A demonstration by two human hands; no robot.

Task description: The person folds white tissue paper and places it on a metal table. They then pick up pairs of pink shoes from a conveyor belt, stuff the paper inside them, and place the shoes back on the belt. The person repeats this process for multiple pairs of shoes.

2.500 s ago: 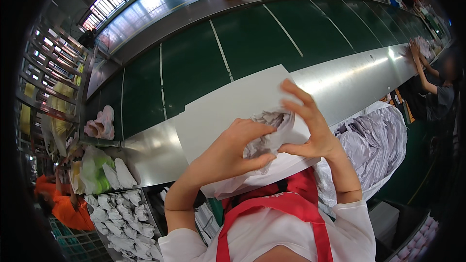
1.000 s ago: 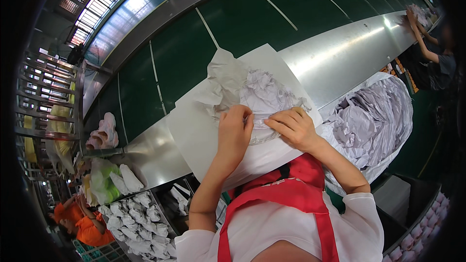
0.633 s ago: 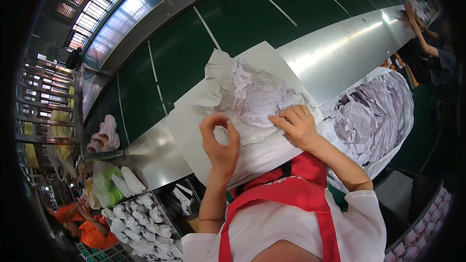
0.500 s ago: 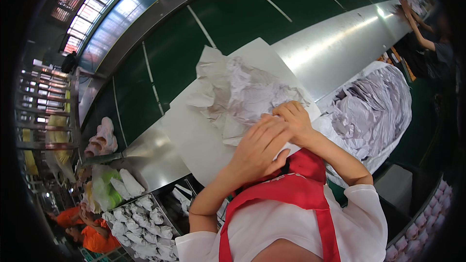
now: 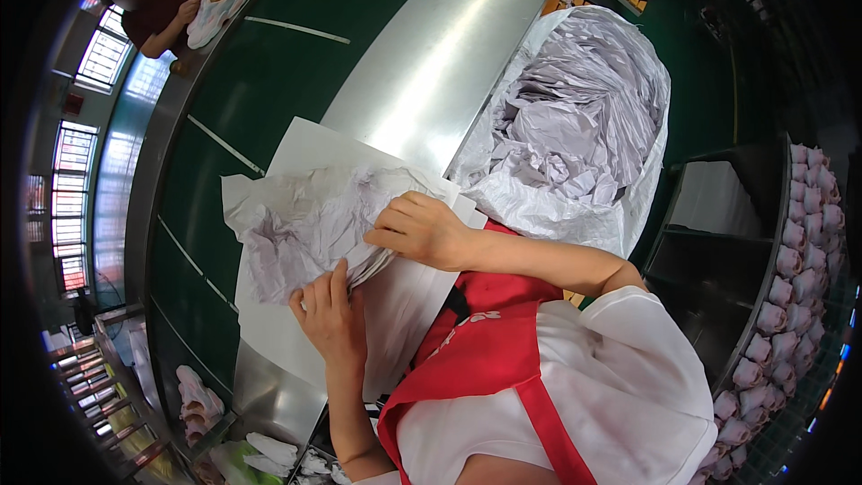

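A crumpled sheet of thin wrapping paper (image 5: 301, 233), whitish with a lilac tint, lies on flat white sheets (image 5: 278, 341) in front of me. My right hand (image 5: 426, 232) is closed on the paper's right side, its fingers curled and knuckles up. At the near edge, my left hand (image 5: 332, 316) touches the crumpled paper with fingers apart. Between the two hands the paper is folded over in layers.
The flat sheets rest on a metal ledge (image 5: 422, 54) beside a green conveyor belt (image 5: 269, 81). A large white sack (image 5: 575, 224) of crumpled paper stands right. Paper-wrapped bundles fill a rack (image 5: 763, 341) far right. Across the belt, a person holds a shoe (image 5: 217, 11).
My view has turned to the right. My hands, close together before, are now apart, with the left at the paper's near edge and the right at its right side.
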